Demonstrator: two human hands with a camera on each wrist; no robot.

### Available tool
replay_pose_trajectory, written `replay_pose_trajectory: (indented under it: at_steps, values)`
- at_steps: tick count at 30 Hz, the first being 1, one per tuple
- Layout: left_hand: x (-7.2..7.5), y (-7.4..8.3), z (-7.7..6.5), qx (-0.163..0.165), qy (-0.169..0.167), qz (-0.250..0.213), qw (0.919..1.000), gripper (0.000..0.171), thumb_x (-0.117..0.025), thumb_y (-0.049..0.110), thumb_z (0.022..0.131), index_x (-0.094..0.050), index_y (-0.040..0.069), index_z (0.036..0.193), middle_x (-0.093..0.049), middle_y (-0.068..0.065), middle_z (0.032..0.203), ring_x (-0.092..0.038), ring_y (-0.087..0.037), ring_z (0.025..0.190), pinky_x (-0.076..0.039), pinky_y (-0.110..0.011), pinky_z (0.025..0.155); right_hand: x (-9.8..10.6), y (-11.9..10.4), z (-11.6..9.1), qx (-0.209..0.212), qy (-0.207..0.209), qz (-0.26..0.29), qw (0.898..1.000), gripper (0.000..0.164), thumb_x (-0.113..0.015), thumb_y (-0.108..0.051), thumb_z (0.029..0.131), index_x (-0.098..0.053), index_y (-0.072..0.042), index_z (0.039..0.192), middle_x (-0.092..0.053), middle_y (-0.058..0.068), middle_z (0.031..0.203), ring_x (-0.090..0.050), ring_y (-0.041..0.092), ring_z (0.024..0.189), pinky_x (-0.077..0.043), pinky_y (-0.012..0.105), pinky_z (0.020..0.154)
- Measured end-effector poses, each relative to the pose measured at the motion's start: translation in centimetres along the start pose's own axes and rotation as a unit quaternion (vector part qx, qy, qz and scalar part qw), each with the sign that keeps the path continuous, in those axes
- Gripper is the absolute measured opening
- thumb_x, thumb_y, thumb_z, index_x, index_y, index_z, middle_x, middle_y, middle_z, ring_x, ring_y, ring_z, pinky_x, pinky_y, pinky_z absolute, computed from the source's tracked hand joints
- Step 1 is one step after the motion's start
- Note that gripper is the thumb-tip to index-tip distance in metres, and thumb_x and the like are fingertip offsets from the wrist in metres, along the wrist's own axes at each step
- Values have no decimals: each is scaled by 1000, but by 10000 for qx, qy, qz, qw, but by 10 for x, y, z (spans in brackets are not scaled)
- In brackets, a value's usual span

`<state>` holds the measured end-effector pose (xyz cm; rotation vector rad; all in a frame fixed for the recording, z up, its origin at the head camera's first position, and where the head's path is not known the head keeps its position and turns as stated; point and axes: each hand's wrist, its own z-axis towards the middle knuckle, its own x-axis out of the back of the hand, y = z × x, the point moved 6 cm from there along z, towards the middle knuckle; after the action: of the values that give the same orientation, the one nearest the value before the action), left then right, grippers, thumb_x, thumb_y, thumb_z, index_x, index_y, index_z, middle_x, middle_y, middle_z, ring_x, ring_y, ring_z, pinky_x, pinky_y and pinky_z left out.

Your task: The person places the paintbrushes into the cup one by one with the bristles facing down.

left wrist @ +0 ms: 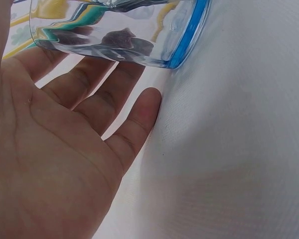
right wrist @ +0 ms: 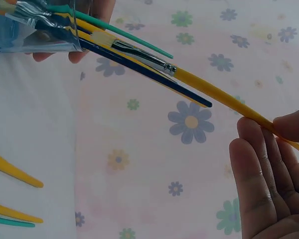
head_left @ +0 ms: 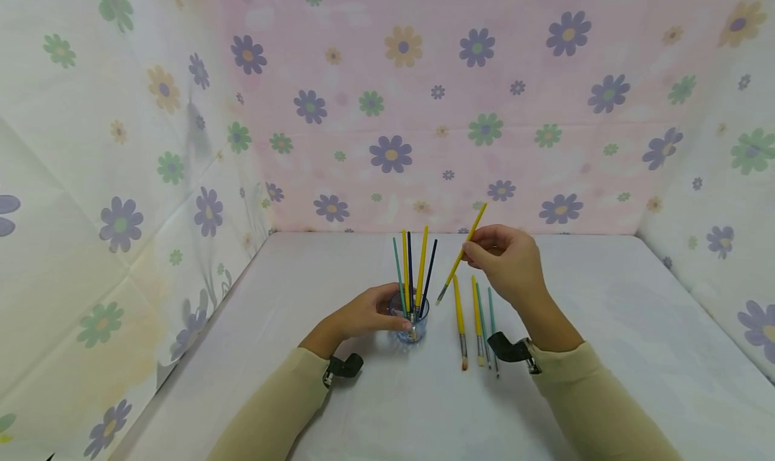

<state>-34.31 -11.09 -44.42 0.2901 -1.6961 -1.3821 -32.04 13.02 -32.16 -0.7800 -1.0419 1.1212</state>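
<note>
A clear glass with a bluish base (head_left: pixel 418 333) stands on the table, holding several upright paintbrushes with teal, yellow and dark blue handles. My left hand (head_left: pixel 366 311) grips this glass from the left, thumb at the front and fingers around the far side. In the left wrist view the fingers lie along the glass wall (left wrist: pixel 134 25). To the right of the glass, my right hand (head_left: pixel 508 259) pinches a yellow paintbrush (head_left: pixel 458 266) by its handle, between thumb and fingertips. That brush slants with its pale bristles down, just right of the glass and above the table.
Several brushes lie on the white table (head_left: pixel 339 407) right of the glass: a yellow brush (head_left: pixel 460 316), another yellow brush (head_left: pixel 477 313) and teal ones (head_left: pixel 492 320) beside it. A flowered pink backdrop (head_left: pixel 387 111) rises behind the table, with pale flowered sheets at both sides.
</note>
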Motion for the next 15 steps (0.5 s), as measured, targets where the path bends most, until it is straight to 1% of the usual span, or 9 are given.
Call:
replay_pose_trajectory:
  at_steps: [7, 15]
  values:
    - [-1, 2, 0, 6, -15, -61, 10000, 51, -75, 32, 82, -51, 28, 127, -61, 0, 111, -56, -19, 102, -47, -34, 91, -14, -1, -3, 212, -180, 32, 9996, 23, -71, -29, 86, -64, -11, 99, -69, 4, 92, -70, 18, 82, -56, 29, 70]
    - [0, 2, -1, 80, -23, 56, 9999, 49, -74, 34, 83, -51, 29, 126, -62, 1, 111, -56, -18, 102, -47, -34, 90, -18, 0, -7, 247, -244, 219, 9992, 24, -71, -29, 86, -63, -11, 100, -68, 5, 94, -69, 18, 82, -56, 29, 71]
